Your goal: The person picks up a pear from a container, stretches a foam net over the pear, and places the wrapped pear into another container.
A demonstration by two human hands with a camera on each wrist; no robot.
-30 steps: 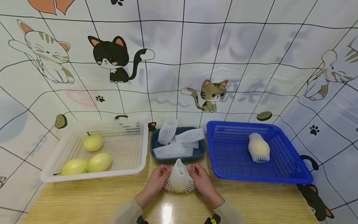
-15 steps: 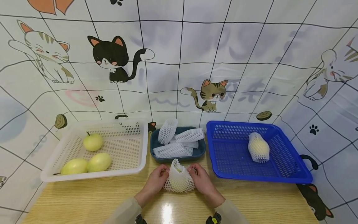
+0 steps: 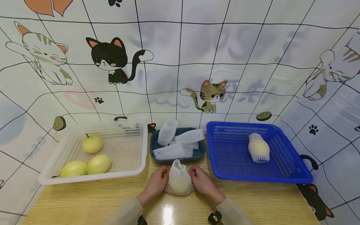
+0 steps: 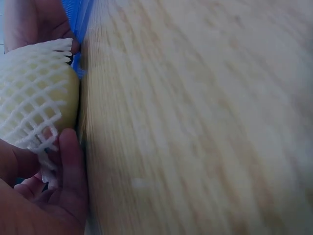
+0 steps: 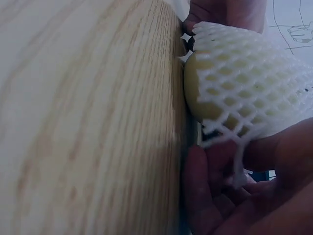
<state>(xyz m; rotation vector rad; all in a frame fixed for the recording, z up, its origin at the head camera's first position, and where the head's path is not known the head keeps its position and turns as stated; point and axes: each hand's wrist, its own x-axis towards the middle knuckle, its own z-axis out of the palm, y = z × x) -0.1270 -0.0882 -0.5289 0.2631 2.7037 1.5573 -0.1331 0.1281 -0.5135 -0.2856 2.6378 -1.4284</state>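
A white foam net sleeve (image 3: 179, 175) is drawn over a yellow-green pear on the table between both hands. The left hand (image 3: 157, 181) pinches the sleeve's lower edge on the left; the right hand (image 3: 203, 182) pinches it on the right. In the left wrist view, the pear's bare lower side (image 4: 72, 100) shows past the edge of the mesh, and strands stick out between thumb and fingers (image 4: 72, 156). The right wrist view likewise shows bare pear skin (image 5: 194, 90) beyond the net. The top of the sleeve narrows and leans away from the person.
Just beyond the hands stands a dark teal tray (image 3: 166, 162) with several foam net sleeves (image 3: 174, 151). At left, a white basket (image 3: 123, 175) holds three pears (image 3: 99, 164). A blue basket (image 3: 230, 168) at right contains one net-covered pear (image 3: 258, 148). A patterned cloth backs the table.
The sleeve's mesh has spread lower over the pear, and its rounded shape shows more clearly through the net. Both hands keep their hold with little movement. The head view has shifted slightly.
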